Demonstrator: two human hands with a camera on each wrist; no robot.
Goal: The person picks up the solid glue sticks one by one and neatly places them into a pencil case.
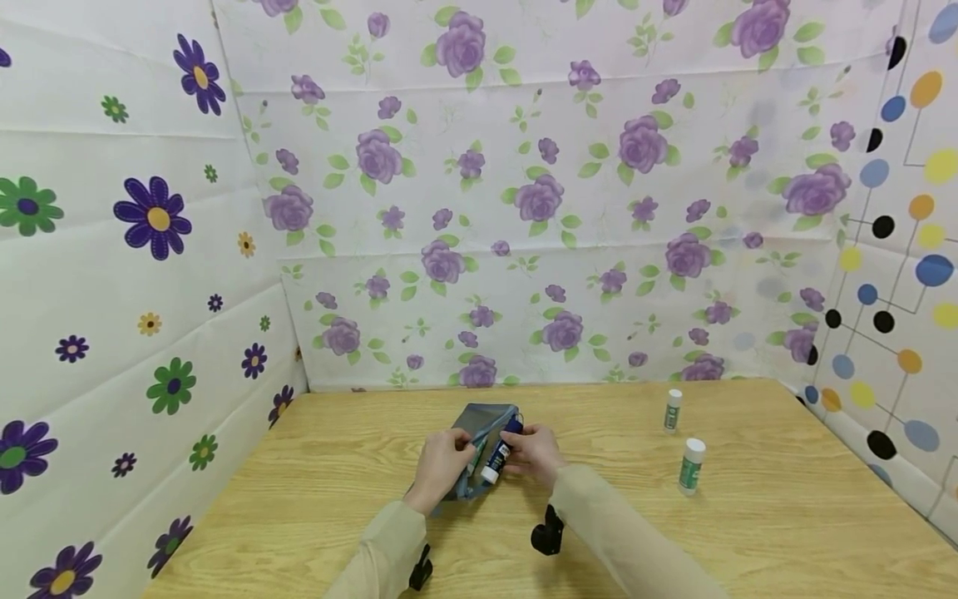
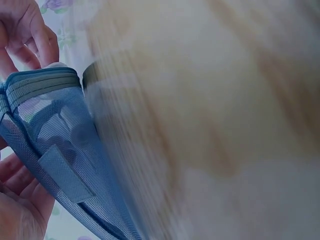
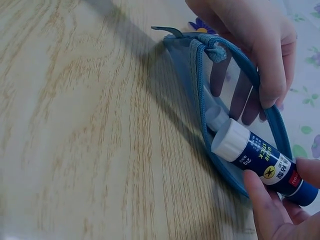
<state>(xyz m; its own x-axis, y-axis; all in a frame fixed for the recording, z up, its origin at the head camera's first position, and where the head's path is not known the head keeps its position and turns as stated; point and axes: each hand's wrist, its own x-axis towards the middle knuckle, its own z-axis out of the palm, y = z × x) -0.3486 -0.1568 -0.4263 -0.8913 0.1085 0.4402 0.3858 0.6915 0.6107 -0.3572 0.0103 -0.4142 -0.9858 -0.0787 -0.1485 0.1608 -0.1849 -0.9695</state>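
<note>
A blue mesh zip pouch [image 1: 486, 417] lies on the table with its zipped mouth spread apart. My left hand [image 1: 440, 466] pinches the pouch's rim, fingers behind the mesh in the right wrist view. In my right hand [image 1: 535, 449] is a dark blue glue stick [image 3: 267, 162] with a white cap, held between thumb and fingers. It slants across the pouch's mouth, white cap toward the opening. Inside the pouch, a white cylindrical end [image 3: 216, 118] shows, most of it hidden. The left wrist view shows the mesh side and a fabric tab [image 2: 66, 173].
Two white-capped green glue sticks stand upright on the wooden table [image 1: 599, 499] to the right: a farther one [image 1: 672, 411] and a nearer one [image 1: 691, 467]. Flower-patterned sheets [image 1: 539, 200] border the table at the back and left, a dotted sheet [image 1: 898, 333] at the right.
</note>
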